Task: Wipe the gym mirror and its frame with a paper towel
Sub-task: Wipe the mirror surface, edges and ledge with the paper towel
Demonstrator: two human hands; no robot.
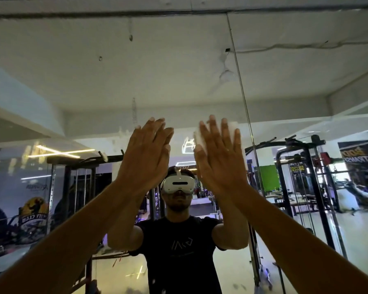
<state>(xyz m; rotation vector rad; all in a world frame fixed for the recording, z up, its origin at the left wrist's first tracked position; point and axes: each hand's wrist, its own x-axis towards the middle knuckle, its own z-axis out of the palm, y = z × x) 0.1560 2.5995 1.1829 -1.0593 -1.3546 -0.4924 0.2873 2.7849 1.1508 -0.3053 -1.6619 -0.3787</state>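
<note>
The gym mirror [94, 81] fills nearly the whole head view, and its pale top frame [179, 6] runs along the upper edge. My right hand [219, 158] is raised flat against the glass with fingers spread, pressing a white paper towel [234, 126] whose edges show behind the fingertips and thumb. My left hand [147, 155] is raised beside it, flat, fingers together, with nothing in it; whether it touches the glass I cannot tell. Both forearms reach up from the bottom corners.
A vertical seam [242, 102] between two mirror panels runs just right of my right hand. The glass reflects a person in a dark shirt, a ceiling fan [226, 75], black cable machines [306, 177] and wall banners.
</note>
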